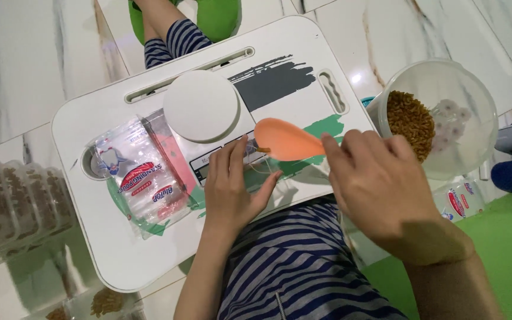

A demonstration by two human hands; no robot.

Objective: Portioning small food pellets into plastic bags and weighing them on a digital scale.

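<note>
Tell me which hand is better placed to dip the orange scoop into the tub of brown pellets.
Right. The right hand holds the orange scoop, and the clear tub of brown pellets sits on that same side. The left hand rests on a small clear bag on the white lap table.

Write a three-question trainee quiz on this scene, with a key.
1. True or false: the right hand holds the orange scoop.
2. Where is the round white scale? A) on the lap tray B) inside the tub
3. What fills part of the clear tub?

Key: 1 true. 2 A. 3 brown pellets.
The left hand rests on a small clear bag; the stack of pouches lies beside it.
</note>
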